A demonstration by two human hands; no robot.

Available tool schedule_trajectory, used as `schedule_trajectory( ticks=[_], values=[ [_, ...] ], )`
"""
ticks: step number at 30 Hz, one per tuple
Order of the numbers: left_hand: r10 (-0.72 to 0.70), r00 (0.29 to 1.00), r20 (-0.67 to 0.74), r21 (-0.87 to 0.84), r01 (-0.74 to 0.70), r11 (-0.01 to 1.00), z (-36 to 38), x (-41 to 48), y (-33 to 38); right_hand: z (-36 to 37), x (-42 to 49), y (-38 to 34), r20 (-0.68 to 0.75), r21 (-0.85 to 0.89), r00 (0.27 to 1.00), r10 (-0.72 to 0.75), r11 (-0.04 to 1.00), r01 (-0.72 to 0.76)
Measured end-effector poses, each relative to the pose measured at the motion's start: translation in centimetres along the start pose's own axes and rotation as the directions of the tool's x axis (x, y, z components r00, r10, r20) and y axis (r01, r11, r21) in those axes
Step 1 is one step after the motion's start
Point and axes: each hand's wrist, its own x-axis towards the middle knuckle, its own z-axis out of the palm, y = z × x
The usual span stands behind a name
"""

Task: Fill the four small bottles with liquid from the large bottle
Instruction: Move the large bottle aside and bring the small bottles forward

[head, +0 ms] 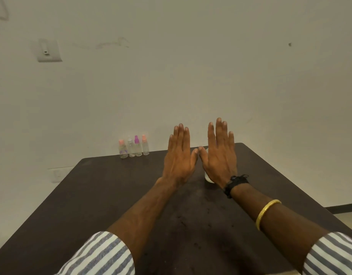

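Head view: both hands hover flat and empty, fingers straight, over the dark tabletop (92, 195). Left hand (179, 155) and right hand (220, 155) nearly touch at the thumbs. A white container, probably the large bottle (208, 178), stands upright, mostly hidden behind the right hand. Four small bottles (134, 146) line the far edge, left of the left hand.

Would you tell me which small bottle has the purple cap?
The small bottle third from the left; its neighbours' caps are pink or clear.
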Motion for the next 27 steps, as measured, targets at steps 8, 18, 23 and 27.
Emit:
schedule_trajectory(
  ticks=[8, 18, 23, 27],
  values=[
    [0.08, 0.996, -0.027, 0.124, -0.076, 0.989, -2.6, -0.5, -1.1, 0.2, -0.1, -1.5, -0.024, -0.044, 0.996, -0.081, 0.996, 0.08],
    [0.02, 0.999, -0.05, 0.175, -0.011, 0.985, -6.2, -2.2, -3.7, 1.0, 0.5, -5.3, -0.042, 0.044, 0.988, -0.146, 0.988, 0.148],
    [-0.026, 0.998, -0.056, 0.247, 0.039, 0.968, -8.2, -3.4, -5.6, 2.2, 0.7, -8.1, -0.04, 0.102, 0.981, -0.187, 0.976, 0.191],
    [-0.065, 0.996, -0.058, 0.274, 0.078, 0.959, -9.8, -4.2, -7.3, 3.2, 1.0, -10.4, -0.026, 0.138, 0.976, -0.215, 0.966, 0.216]
  ],
)
